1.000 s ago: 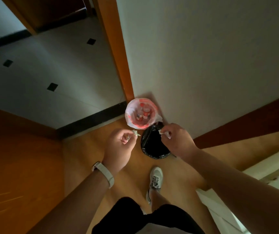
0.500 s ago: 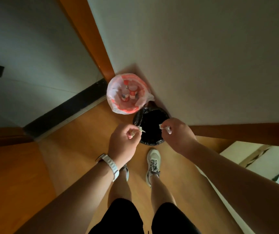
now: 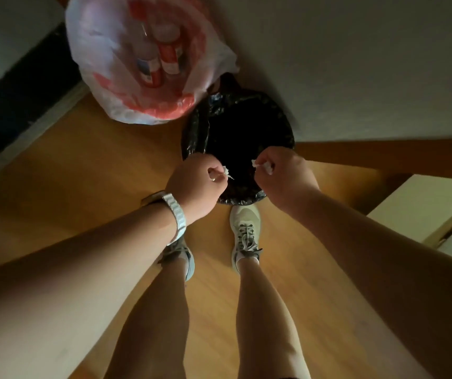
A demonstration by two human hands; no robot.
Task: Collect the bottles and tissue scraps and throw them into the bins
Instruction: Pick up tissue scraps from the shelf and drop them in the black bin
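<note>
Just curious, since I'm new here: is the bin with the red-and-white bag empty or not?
Not empty: bottles with red labels stand inside the red-and-white bag.

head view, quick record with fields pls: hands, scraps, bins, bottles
left hand: pinches left tissue scrap above the near rim of black bin
right hand: pinches right tissue scrap above the same bin
black bin: black liner, inside too dark to read
bagged bin: white and red bag, beside black bin
bottles: red-labelled, inside bagged bin
</note>
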